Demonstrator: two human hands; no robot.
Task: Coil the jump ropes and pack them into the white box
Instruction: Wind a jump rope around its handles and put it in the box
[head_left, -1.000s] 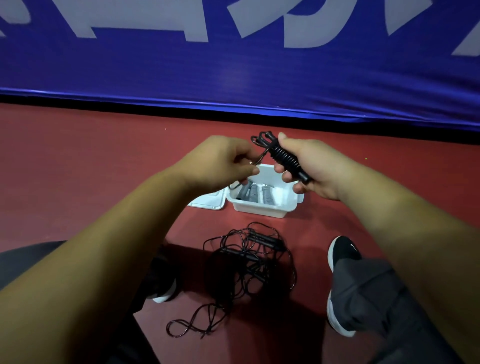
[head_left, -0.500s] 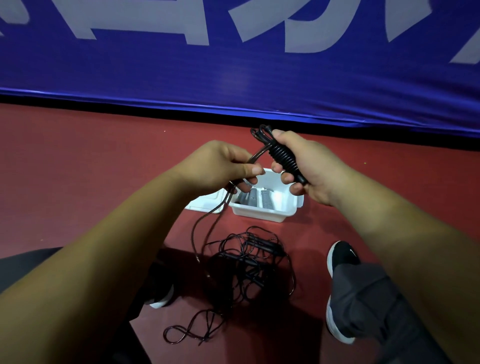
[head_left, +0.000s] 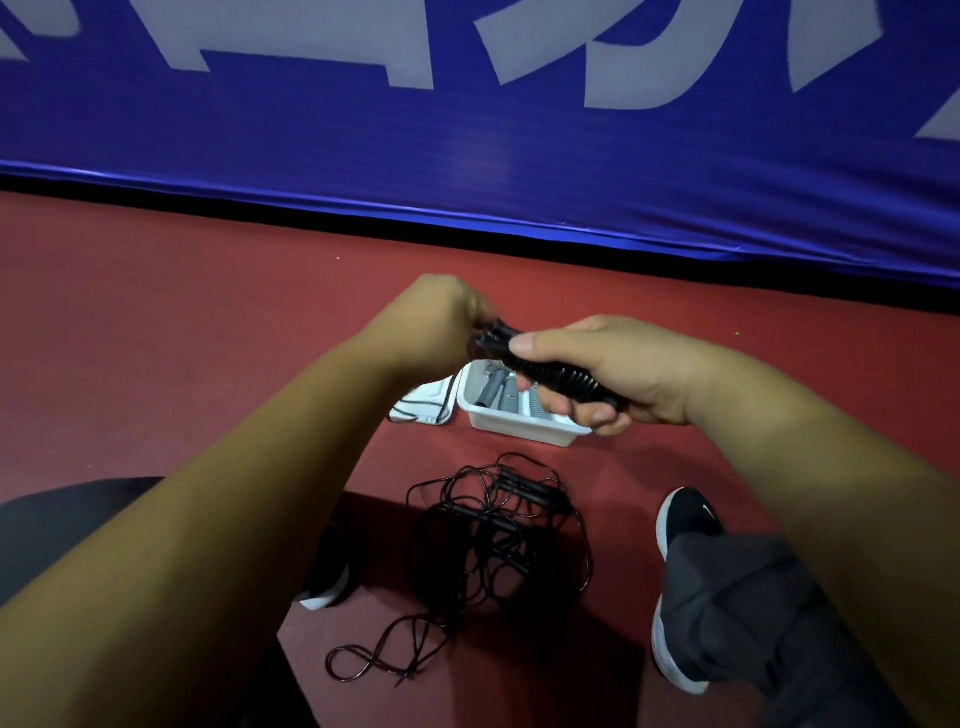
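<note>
Gripping coiled jump rope (head_left: 563, 376) in right hand (head_left: 623, 371), fingers curling round it, above white box (head_left: 519, 422) sitting on floor (head_left: 208, 338). Left hand (head_left: 431, 327) seemingly pinching rope's end, view blurring there. Second rope (head_left: 498, 530) lying tangled near box.

- Place: indoor sports hall or court-side area.
- Red floor (head_left: 156, 338): smooth, seamless sports surface.
- Blue banner (head_left: 467, 156): fabric barrier with large pale lettering, standing along the floor's far edge.
- Jump ropes (head_left: 498, 525): black, tangled, lying on the floor.
- Trainer (head_left: 685, 519): black, white-soled.
</note>
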